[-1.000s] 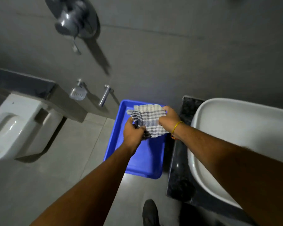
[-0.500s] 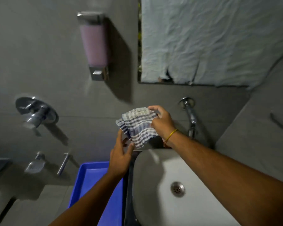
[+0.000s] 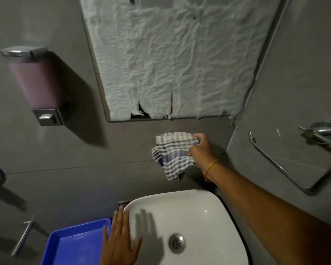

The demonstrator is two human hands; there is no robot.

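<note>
**Holding the cloth up at the wall over the basin**

R hand, centre-right of frame, has the checked cloth bunched by its right edge, fingers and thumb curled into the fabric, pinching it. The cloth is up by the grey wall, below the paper-covered mirror and above the back of the white basin. The rest hangs loose to the left & down in folds. Can't tell if it actually touches the wall. A bit of dark metal pokes out under its lower corner, prob. the tap, mostly hidden.

L hand, bottom centre, holds nothing. Its fingers are straight and spread, palm down at the basin's left rim, just beside the blue tray at lower left. Its shadow falls in the bowl, so I can't say whether it's resting on the rim or just above.

Risks, as I judge them:
- **Losing the cloth:** my grip is on one edge only. If I wipe w/ pressure, the loose folds may flop, catch on the tap, or slip out and drop into the bowl near the drain.
- **Tearing the paper:** going higher, the cloth could snag the torn lower edge of the paper on the mirror & tear it further.
- **L hand sliding:** if I lean on it, that rim is smooth & curved, so it could slide, esp. if wet.
</note>
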